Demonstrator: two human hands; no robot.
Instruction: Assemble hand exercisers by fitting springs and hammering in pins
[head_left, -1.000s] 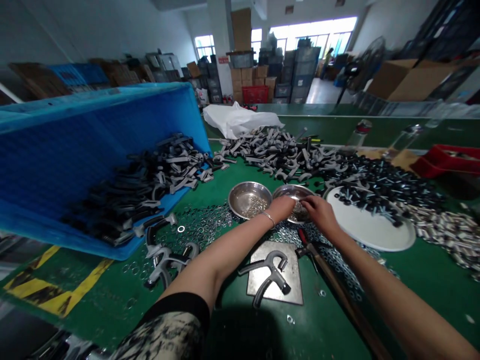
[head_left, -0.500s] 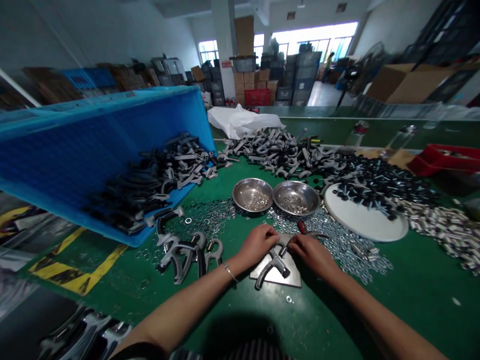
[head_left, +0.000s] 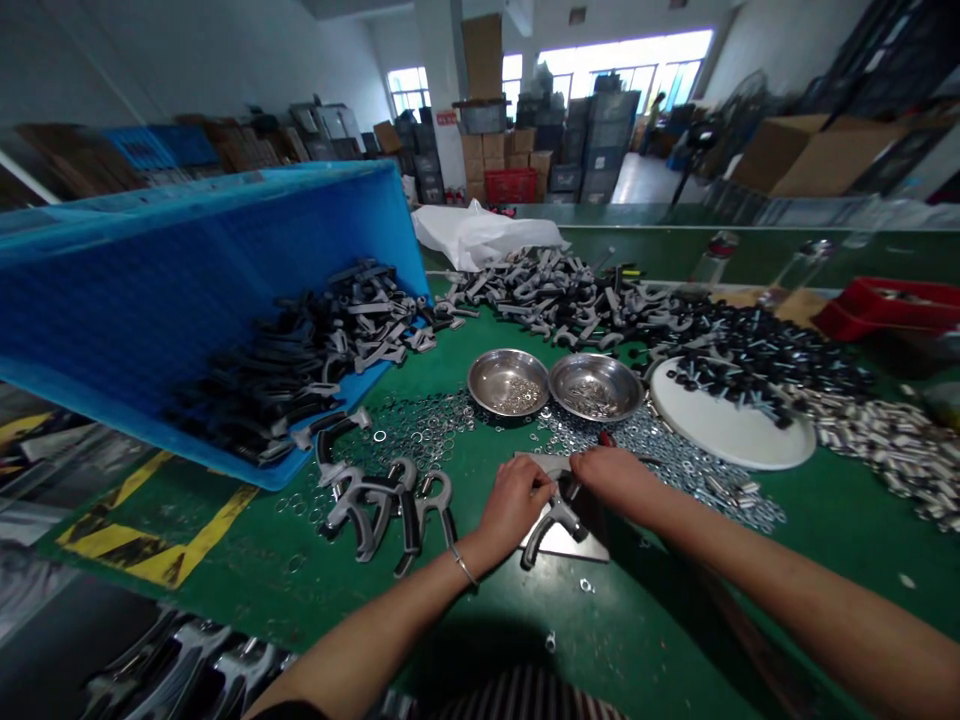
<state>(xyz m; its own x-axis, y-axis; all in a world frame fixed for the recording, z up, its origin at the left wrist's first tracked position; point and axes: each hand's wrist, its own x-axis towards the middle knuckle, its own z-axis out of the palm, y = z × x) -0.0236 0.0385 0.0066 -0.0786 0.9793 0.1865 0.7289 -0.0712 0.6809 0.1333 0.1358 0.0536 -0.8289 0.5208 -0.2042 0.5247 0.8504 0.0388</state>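
Note:
A grey hook-ended metal part with a black-gripped handle lies on a small metal plate in front of me. My left hand is closed, its thumb and fingers pinching the hooked end from the left. My right hand is closed too, knuckles up, at the part's upper right; what its fingers hold is hidden. The red end of a tool shows just behind the right hand. Several similar hook-ended parts lie to the left of my left wrist.
Two steel bowls of small pieces stand beyond the plate. Loose nuts and washers surround them. At left a blue crate lies tipped, with parts inside. A white oval tray holds black-headed bolts; a parts heap lies behind.
My right hand has turned over more and moved slightly left and up over the hooked end, covering more of the red-ended tool. The left hand has shifted down slightly. The view has tilted a little.

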